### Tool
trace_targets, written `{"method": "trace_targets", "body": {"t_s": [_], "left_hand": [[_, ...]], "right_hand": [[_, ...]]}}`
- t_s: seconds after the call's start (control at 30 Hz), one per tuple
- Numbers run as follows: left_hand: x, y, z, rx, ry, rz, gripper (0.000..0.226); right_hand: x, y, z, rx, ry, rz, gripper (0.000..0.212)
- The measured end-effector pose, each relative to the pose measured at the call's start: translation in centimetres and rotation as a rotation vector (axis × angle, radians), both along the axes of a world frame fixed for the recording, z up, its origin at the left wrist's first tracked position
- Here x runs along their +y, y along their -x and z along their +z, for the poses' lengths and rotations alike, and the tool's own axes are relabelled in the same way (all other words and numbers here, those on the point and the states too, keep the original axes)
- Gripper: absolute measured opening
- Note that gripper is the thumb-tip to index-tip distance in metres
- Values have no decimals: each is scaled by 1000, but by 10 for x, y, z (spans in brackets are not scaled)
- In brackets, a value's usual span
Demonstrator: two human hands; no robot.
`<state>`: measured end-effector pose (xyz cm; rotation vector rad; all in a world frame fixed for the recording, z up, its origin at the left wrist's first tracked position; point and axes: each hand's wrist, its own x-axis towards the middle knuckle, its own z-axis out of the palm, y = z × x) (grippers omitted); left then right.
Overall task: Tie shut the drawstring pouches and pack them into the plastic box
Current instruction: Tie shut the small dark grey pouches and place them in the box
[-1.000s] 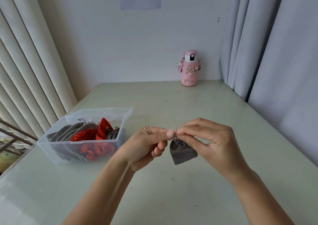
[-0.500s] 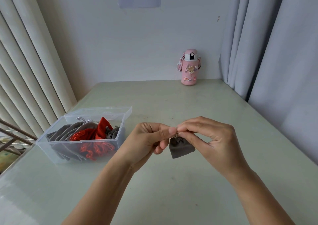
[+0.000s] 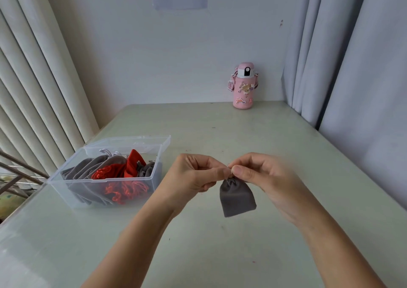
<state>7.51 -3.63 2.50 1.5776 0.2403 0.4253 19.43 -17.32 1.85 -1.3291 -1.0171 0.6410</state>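
**Tying stage, seen from beside the person.** A grey pouch [image 3: 237, 197] is held up to the right of the box [image 3: 66, 190], apart from it, with its neck drawn into tight folds. The left hand [image 3: 193, 173] and right hand [image 3: 264, 177] meet at that neck. Thumb and forefinger of each pinch at the same spot, and the other fingers are curled in. What they pinch is most likely the cord, but it is hidden between the fingertips, so I cannot tell whether a knot has formed. The body of the pouch hangs below the pinch. Whether its lower edge touches the surface [image 3: 220, 254] cannot be told either.

**Box.** It is clear plastic, with its lid [image 3: 132, 142] open at the far side. Inside are several pouches, the grey ones [image 3: 92, 166] toward its left end and the red ones [image 3: 134, 162] toward its middle, with red cord showing through the front wall. Whether each is tied cannot be confirmed from here.

**Progress (judgement).** The task looks well advanced, since most pouches are already packed and the only one seen outside the box is the one in hand. What remains is to finish its knot and carry it leftward into the box, where room shows at the right end.

**Not involved.** A pink bottle [image 3: 243, 86] stands far beyond the box and to its right, against the wall.
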Motion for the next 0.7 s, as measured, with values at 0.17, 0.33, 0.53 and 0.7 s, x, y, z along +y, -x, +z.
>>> {"method": "trace_targets", "body": {"t_s": [0.17, 0.33, 0.53, 0.7], "left_hand": [[2, 0, -1, -15, -67, -29, 14], [5, 2, -2, 8, -220, -33, 18], [5, 0, -6, 25, -348, 27, 7], [4, -3, -8, 3, -273, 32, 8]], "right_hand": [[1, 2, 1, 85, 80, 88, 20], [2, 5, 0, 44, 69, 103, 17], [3, -1, -7, -84, 136, -15, 12], [4, 2, -9, -238, 127, -130, 8]]}}
